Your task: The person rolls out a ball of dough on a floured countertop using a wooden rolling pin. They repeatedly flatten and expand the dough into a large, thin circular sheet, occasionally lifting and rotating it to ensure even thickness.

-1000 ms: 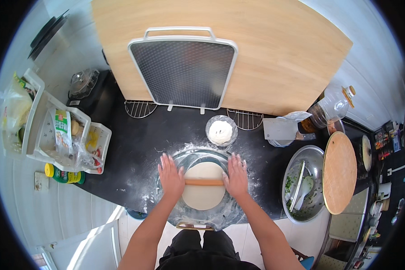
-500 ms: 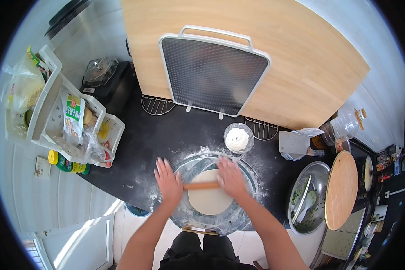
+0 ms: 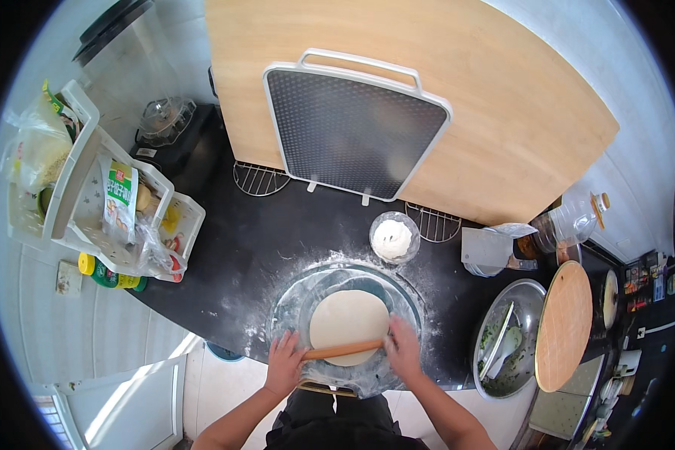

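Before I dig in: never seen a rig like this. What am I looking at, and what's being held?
There is no robot: a person works with two bare hands, left hand and right hand. The view comes from the left of two wide fisheye cameras worn on the head, looking down, so straight edges bend near the rim. On the black countertop lies a round, see-through board dusted with white powder, bearing a flat, round, pale dough sheet. A slim, orange-brown rolling pin crosses the dough's near part, one hand at each end; the right is blurred, so its grip is unclear. A round, clear bowl of white powder stands beyond; a shiny metal bowl sits to the right.
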Demonstrator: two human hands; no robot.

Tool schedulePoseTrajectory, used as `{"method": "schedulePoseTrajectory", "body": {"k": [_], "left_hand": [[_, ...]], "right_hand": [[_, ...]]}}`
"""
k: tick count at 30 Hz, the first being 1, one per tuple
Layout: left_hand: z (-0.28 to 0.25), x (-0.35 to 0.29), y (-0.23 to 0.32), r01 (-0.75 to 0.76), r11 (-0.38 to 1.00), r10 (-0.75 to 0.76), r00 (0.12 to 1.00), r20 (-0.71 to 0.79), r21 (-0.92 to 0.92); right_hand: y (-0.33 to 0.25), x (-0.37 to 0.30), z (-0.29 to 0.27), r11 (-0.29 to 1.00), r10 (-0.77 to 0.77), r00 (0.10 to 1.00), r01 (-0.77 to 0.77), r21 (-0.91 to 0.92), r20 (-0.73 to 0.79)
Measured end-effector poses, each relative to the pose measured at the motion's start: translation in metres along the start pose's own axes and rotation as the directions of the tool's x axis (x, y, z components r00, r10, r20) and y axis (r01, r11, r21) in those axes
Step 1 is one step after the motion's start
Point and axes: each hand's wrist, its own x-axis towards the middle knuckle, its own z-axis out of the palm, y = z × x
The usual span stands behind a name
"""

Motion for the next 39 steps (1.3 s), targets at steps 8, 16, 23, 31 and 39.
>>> {"method": "schedulePoseTrajectory", "body": {"k": [8, 16, 23, 31, 39], "left_hand": [[-0.015, 0.016, -0.005, -0.163, 0.986, 0.166, 0.983, 0.075, -0.044], [-0.026, 0.026, 0.000, -0.312, 0.950, 0.311, 0.938, 0.153, -0.018], [0.006, 0.089, 0.017, -0.137, 0.987, 0.128, 0.986, 0.105, 0.082], [0.010, 0.242, 0.018, 0.047, 0.988, -0.014, 0.975, -0.220, 0.147], [-0.002, 0.078, 0.010, 0.094, 0.978, -0.129, 0.975, 0.184, 0.185]], "right_hand": [[-0.011, 0.054, -0.006, 0.865, 0.501, 0.846, -0.489, -0.111, 0.181], [-0.031, -0.032, -0.030, 0.896, 0.420, 0.907, -0.417, -0.152, -0.017], [-0.004, -0.027, 0.013, 0.924, 0.049, 0.998, -0.057, -0.378, -0.031], [0.024, 0.130, -0.011, 0.899, 0.114, 0.920, -0.256, -0.355, -0.374], [-0.011, 0.005, 0.012, 0.966, -0.049, 0.994, 0.072, -0.249, 0.098]]}}
